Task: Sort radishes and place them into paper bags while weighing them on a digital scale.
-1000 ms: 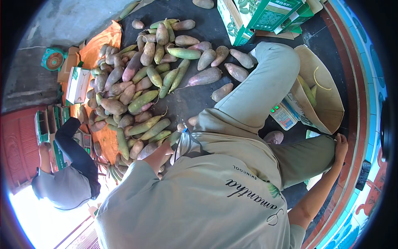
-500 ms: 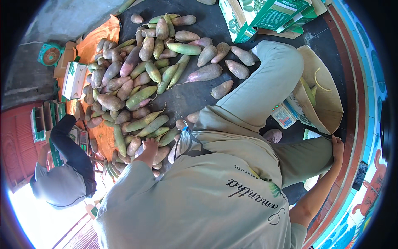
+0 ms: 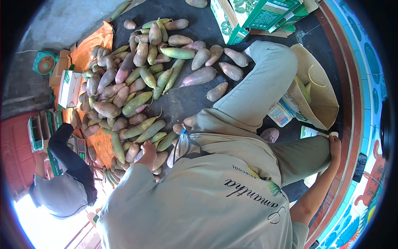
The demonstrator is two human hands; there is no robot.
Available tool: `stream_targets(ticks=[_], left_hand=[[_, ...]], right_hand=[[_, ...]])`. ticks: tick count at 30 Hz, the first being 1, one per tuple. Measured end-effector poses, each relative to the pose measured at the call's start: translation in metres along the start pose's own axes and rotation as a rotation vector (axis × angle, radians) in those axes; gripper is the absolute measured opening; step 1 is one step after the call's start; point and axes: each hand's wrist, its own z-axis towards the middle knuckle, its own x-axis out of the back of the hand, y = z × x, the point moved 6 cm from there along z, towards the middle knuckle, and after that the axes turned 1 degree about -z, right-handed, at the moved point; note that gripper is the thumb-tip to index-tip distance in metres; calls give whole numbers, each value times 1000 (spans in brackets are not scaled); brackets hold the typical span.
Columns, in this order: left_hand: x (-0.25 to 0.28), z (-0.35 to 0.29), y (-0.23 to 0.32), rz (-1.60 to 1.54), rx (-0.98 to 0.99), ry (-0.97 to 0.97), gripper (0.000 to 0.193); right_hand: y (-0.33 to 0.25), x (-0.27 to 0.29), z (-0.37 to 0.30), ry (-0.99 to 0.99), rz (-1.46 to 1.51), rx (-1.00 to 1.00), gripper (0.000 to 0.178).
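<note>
A big heap of radish-like roots (image 3: 137, 103), some green and some purplish brown, lies on the dark floor and an orange sheet, ahead and to my left. My left hand (image 3: 148, 152) is at the near edge of this heap, its fingers apart and slightly bent over the roots. It does not clearly grip any of them. On the far right, my right hand (image 3: 335, 146) rests closed beside my bent knee. A small pale piece and a dark strip show at its fingertips, but I cannot make out what it holds.
By my right leg are a digital scale (image 3: 280, 114) and an open carton (image 3: 327, 97) with green roots inside. Green printed boxes (image 3: 265, 16) stand at the back. On the left, another person (image 3: 66, 186) sits near a second scale; a white box (image 3: 69, 89) and a fan (image 3: 44, 63) are beyond.
My left hand has shifted slightly, with its fingers drawn up a little on the heap. The whole view has turned slightly. My right hand stays at the knee.
</note>
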Motion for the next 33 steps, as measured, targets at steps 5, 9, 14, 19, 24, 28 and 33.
stream_targets(ticks=[5, 9, 14, 19, 24, 28, 33], left_hand=[[2, -11, 2, -112, 46, -25, 34], [15, -19, 5, -69, -82, -69, 39], [42, -17, -1, 24, -102, -99, 68], [121, -5, -9, -382, -34, 25, 83], [210, -11, 3, -637, -43, 365, 89], [274, -9, -11, -831, -153, 739, 89], [392, -69, -35, -1140, -252, 1129, 84]], right_hand=[[-6, 1, -6, 12, -14, 1, 39], [-8, 0, -8, 32, -28, 31, 39], [-19, 2, -8, 22, -9, -8, 39], [-25, 1, -7, 22, -5, 14, 40], [-40, 8, -20, 36, -38, -39, 40], [-34, 5, -20, 74, -50, -44, 40], [-40, 9, -28, 102, -16, -115, 39]])
